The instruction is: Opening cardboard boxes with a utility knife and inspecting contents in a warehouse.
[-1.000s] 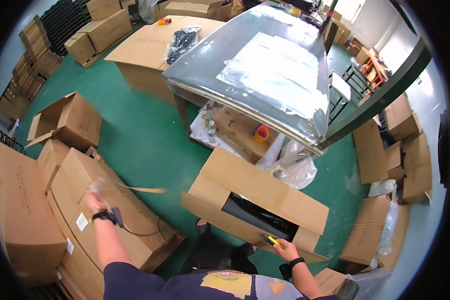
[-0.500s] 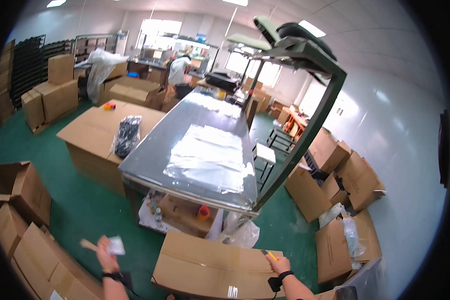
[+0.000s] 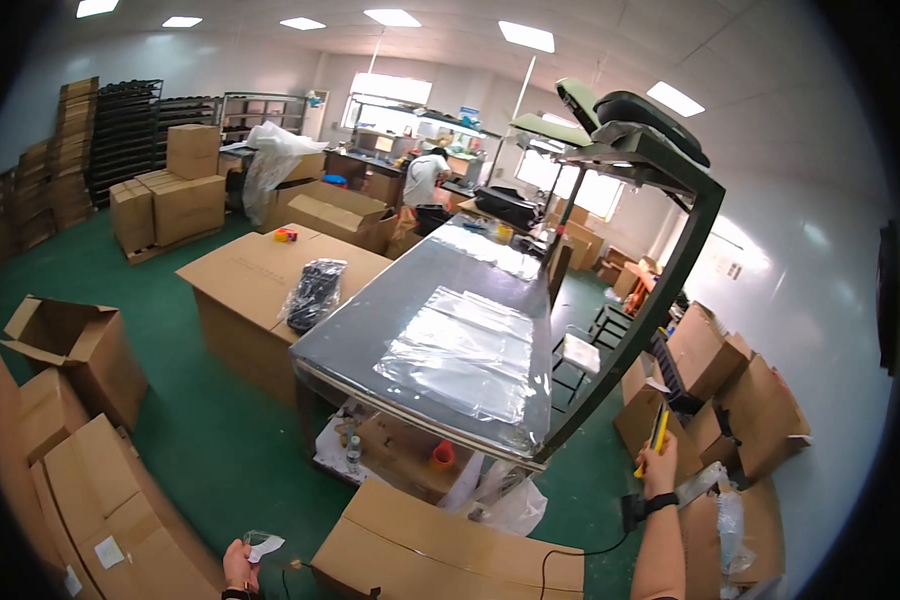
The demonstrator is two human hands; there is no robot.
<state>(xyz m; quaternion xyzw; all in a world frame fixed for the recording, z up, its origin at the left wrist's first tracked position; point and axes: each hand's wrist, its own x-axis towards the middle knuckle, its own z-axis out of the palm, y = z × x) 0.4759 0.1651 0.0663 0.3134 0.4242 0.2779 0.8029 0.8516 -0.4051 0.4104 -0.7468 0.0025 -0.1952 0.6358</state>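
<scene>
In my right hand (image 3: 656,464), raised at the right above the floor and in front of some cartons, is a yellow utility knife (image 3: 660,430) pointing upward. A dark band circles that wrist, and a cable hangs from it. My left hand (image 3: 238,566) is low near the bottom edge, its fingers closed on a small crumpled white piece with a clear part (image 3: 264,546), paper or film. Between the two hands lies a long closed carton (image 3: 440,540), its near side cut off by the frame edge.
A grey-topped workbench (image 3: 370,345) with clear plastic sheets (image 3: 465,350) stands ahead under a dark metal frame (image 3: 660,270). Cartons crowd the left (image 3: 110,500) and right (image 3: 715,345). A black item in plastic (image 3: 315,295) lies on a big carton. Another person (image 3: 425,180) works far off.
My right hand has risen off the long carton and swung right with the knife. The left hand sits lower, near the bottom edge. The view has shifted, so the room appears further right.
</scene>
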